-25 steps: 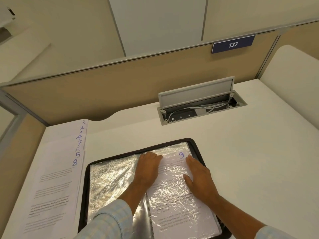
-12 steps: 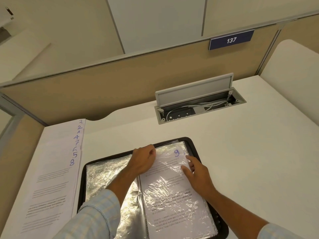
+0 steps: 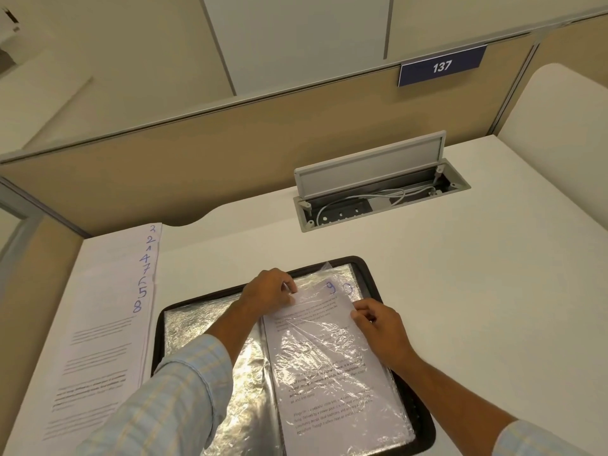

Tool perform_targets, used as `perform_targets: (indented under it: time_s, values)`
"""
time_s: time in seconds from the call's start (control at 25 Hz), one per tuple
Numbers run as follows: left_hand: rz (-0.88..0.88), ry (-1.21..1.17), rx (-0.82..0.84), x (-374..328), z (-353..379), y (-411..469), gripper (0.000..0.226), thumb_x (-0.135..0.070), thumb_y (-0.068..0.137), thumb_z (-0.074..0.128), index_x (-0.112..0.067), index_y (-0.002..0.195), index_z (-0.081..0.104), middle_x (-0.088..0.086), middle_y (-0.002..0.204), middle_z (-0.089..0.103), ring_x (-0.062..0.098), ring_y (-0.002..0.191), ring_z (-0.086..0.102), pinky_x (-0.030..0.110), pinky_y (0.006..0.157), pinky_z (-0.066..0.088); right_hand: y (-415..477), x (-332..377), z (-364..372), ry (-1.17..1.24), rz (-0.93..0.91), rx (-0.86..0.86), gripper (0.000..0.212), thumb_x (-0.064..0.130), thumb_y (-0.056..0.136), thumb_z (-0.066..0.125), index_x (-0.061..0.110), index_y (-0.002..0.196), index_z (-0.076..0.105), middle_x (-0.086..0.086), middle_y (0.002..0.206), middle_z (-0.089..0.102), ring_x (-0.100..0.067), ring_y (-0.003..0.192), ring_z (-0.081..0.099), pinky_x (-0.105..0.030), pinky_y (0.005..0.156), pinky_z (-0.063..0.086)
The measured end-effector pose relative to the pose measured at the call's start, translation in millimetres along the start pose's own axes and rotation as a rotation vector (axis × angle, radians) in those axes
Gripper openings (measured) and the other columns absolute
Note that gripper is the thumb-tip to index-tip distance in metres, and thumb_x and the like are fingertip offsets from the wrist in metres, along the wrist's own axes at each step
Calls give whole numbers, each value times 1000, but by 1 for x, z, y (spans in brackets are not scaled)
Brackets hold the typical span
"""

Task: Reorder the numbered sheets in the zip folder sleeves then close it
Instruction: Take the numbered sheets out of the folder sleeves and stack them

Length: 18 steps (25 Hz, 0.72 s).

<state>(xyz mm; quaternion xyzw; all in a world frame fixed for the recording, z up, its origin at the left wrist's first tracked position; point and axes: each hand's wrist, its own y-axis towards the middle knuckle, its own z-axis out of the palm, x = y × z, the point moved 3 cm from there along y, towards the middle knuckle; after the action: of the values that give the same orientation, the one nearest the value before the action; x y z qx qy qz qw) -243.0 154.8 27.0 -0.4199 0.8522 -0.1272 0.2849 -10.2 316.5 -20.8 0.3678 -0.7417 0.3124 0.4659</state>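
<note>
At lower centre of the frame, on the white worktop [image 3: 460, 324], the black zip folder [image 3: 422, 422] lies open, its long axis running from the upper middle toward the lower right; the crinkled clear plastic sleeve [image 3: 324, 268] on its right half holds the white printed sheet marked 9 [image 3: 329, 390], and the silvery sleeves on the left half [image 3: 194, 320] look empty; the left hand [image 3: 269, 291] pinches the sleeve's top edge at the upper left corner, while the right hand [image 3: 378, 324] pinches the sheet's upper right edge, fingers curled; the sleeve mouth sits at the end toward the top of the frame, so I judge the sheet must slide along its long axis, though whether in or out I cannot tell; both hands are at that mouth, the left slightly nearer; at left, well apart from both hands, a fanned stack of numbered white sheets [image 3: 105, 324] lies just beside the folder.
</note>
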Motion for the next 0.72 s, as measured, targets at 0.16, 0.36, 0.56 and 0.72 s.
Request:
perform_targets:
  time_s: [0.16, 0.36, 0.56, 0.72]
  values:
    - [56, 2, 25, 0, 0, 6, 19, -20, 84, 86, -30, 80, 70, -13, 84, 69, 8, 80, 65, 21, 67, 49, -2, 1, -1, 32, 23, 12, 9, 20, 100, 67, 23, 106, 73, 16, 92, 76, -9, 84, 73, -33, 76, 63]
    - [45, 7, -19, 2, -5, 10, 19, -23, 90, 75, -31, 80, 60, -13, 84, 62, 11, 81, 58, 29, 74, 44, -3, 2, -1, 60, 47, 32, 16, 27, 97, 73, 24, 113, 71, 14, 97, 76, -9, 87, 73, -33, 78, 64]
    - [-14, 65, -181, 0, -29, 19, 11, -26, 96, 66, -30, 86, 64, -15, 90, 66, 14, 91, 60, 38, 90, 33, -2, 1, -1, 24, 76, 58, 33, 24, 92, 79, 28, 122, 66, 14, 103, 76, -4, 90, 72, -24, 80, 61]
    - [-10, -135, -296, 3, -57, 33, 12, -19, 97, 69, -24, 99, 80, -6, 99, 75, 18, 96, 68, 42, 95, 51, 1, 5, -1, -14, 94, 53, 42, 21, 90, 81, 30, 126, 62, 15, 101, 73, 5, 85, 69, -13, 70, 54]
